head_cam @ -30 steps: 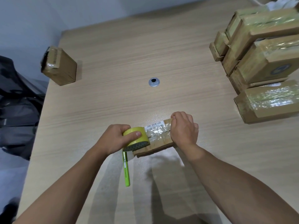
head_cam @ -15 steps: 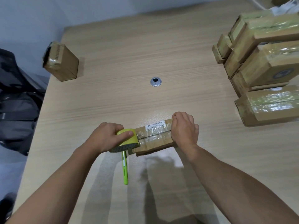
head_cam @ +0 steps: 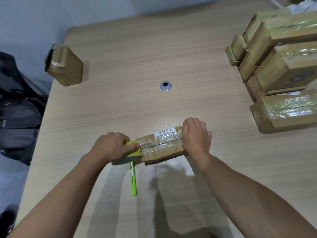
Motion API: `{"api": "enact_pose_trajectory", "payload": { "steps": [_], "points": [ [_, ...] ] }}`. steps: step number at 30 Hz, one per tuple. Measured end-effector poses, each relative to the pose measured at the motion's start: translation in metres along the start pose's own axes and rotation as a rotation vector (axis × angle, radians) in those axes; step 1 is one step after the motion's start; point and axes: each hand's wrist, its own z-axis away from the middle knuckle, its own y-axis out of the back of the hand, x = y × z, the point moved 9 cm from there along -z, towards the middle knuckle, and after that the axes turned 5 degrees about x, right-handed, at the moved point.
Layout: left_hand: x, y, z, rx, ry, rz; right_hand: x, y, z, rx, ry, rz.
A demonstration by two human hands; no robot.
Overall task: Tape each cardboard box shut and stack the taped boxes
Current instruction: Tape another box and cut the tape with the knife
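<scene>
Nearest you, a green tool lies on the table, its long axis running away from you, its far end tucked under the roll; your left hand grips that yellow-green roll, thumb across its rim, at the left end of the box; clear tape stretches from the roll onto the box top, along the seam between the flaps; the box lies flat on the table between your hands, long side left to right, its left end touching the roll; a white label sits on its far top edge, under the tape; your right hand is curled over the right end of the box, fingers wrapped round the far corner, holding it down. Farther out, a metal grommet is set in the middle of the table; at the far left edge a lone box stands on end, tilted; at the far right, well apart from your hands, taped boxes are piled in a stack; a dark bag sits beyond the table's left edge.
</scene>
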Motion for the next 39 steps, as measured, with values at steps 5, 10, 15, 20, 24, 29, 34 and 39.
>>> {"api": "enact_pose_trajectory", "payload": {
  "steps": [5,10,15,20,24,29,34,39],
  "points": [
    [-0.001,-0.005,-0.004,-0.041,0.027,-0.055,0.000,-0.001,-0.001,-0.017,0.006,0.009],
    [-0.006,-0.014,-0.006,-0.053,0.044,-0.054,0.000,-0.001,-0.001,-0.014,0.009,0.004],
    [-0.007,-0.023,-0.007,-0.071,0.050,-0.055,0.000,-0.001,0.000,-0.015,0.018,0.018],
    [-0.009,-0.032,-0.009,-0.070,0.052,-0.054,-0.001,0.001,0.001,-0.004,0.021,0.001],
    [-0.011,-0.041,-0.009,-0.083,0.057,0.015,-0.002,0.002,0.002,-0.003,0.031,-0.003],
    [-0.017,-0.050,-0.012,-0.115,0.075,0.118,-0.002,0.002,0.001,-0.032,0.026,-0.005],
    [-0.018,-0.053,-0.013,-0.120,0.068,0.168,-0.003,0.007,0.004,-0.042,0.018,-0.089],
    [-0.018,-0.057,-0.010,-0.101,0.060,0.245,-0.003,0.002,0.004,-0.108,0.064,-0.014]
  ]
}}
